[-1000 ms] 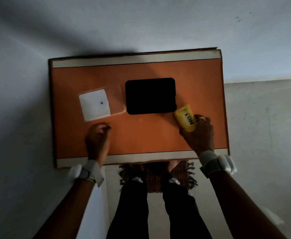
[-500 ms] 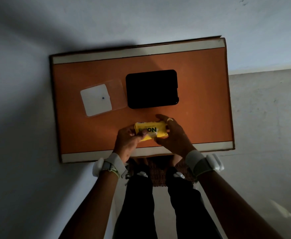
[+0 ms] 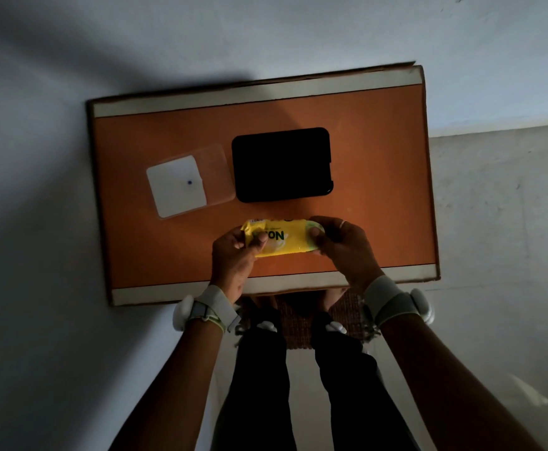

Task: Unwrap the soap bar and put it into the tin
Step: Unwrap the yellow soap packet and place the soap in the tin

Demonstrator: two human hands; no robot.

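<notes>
A second ago the right hand (image 3: 344,252) alone had the yellow plastic-wrapped soap bar (image 3: 280,237) at the right side of the orange-topped desk (image 3: 380,177), while the left hand (image 3: 233,258) rested curled on the desk's near left part; now both hands have met near the middle of the front edge and share the bar between them. The left hand is closed on the bar's left end, thumb across the printed face, and the right hand pinches the right end with fingers over the top and thumb beneath. The bar is held level just above the desk, lettering facing up, wrapper apparently whole: no tear or opened flap shows. That suggests the pick-up is done and the unwrapping is only about to begin, likely by pulling open a crimped end seal. Beyond the hands sits the dark rectangular tin (image 3: 282,164), too black in this dim light to tell whether it is open or lidded. Just left of it, touching or nearly so, lies a clear plastic lid or tray (image 3: 214,167) with a white square card (image 3: 176,185) in it, untouched.
</notes>
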